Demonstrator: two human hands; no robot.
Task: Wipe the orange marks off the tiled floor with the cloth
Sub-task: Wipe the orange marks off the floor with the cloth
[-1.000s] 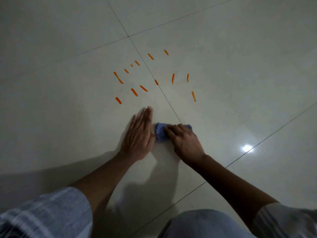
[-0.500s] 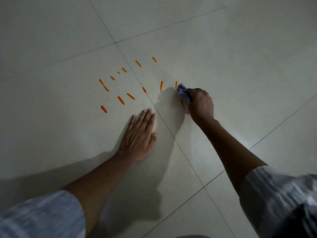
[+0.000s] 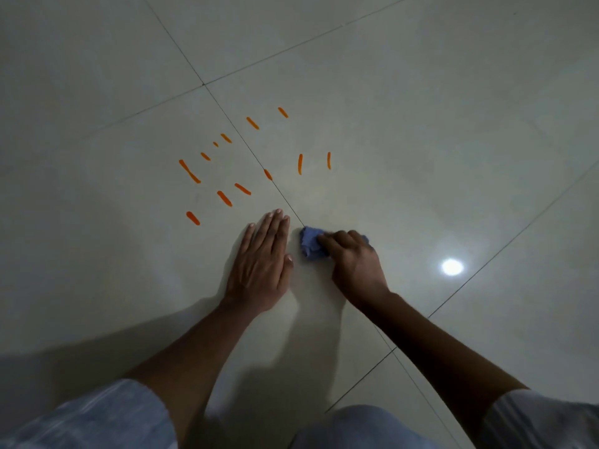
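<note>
Several short orange marks streak the pale tiled floor beyond my hands, spread on both sides of a grout line. A crumpled blue cloth lies on the floor just right of that line. My right hand grips the cloth with curled fingers and presses it down. My left hand rests flat on the tile just left of the cloth, fingers straight and together. The nearest marks lie a short way past my left fingertips.
Grout lines cross the floor diagonally and meet at a corner further away. A bright lamp reflection shines on the tile to the right of my right hand. My pale sleeves and a knee fill the bottom edge.
My right hand has pulled the cloth back from the right-hand marks to beside my left hand. The lowest right-hand orange mark is gone. My left hand stays flat.
</note>
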